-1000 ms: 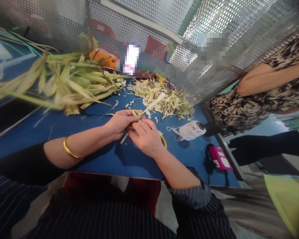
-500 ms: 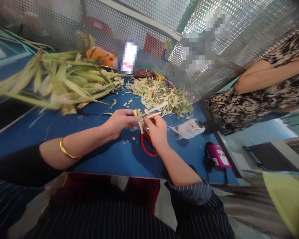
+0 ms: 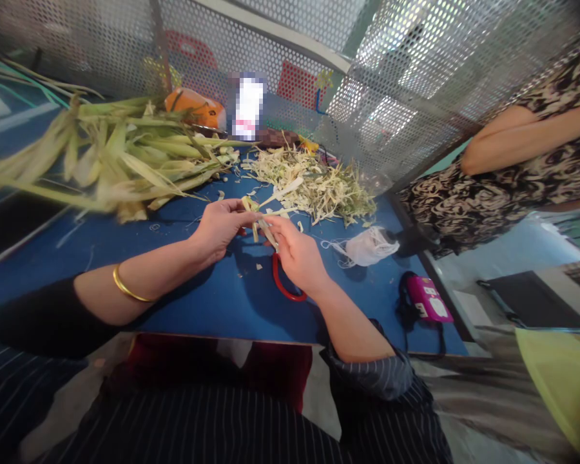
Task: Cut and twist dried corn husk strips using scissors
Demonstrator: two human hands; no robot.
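Observation:
My left hand [image 3: 221, 230] pinches a small folded piece of pale corn husk [image 3: 255, 227], its strips pointing away over the table. Close beside it on the right, my right hand [image 3: 300, 254] is closed on a pair of scissors [image 3: 283, 283]. Their red handle loop hangs below the palm, and the metal blades point toward the husk piece. Whether the blades touch the husk I cannot tell. Small husk scraps [image 3: 258, 266] lie on the blue table below the hands.
Long corn husks [image 3: 120, 151] are heaped at the left. Behind the hands lies a pile of shredded husk [image 3: 319, 190]. White thread [image 3: 371, 246] and a magenta box [image 3: 430, 298] with a black strap are at the right. A phone [image 3: 249, 106] stands behind; a person [image 3: 502, 151] is at the right.
Both hands have shifted slightly left with the husk piece. My right fingers have moved off the husk strips, and the scissor blades now show more between the hands.

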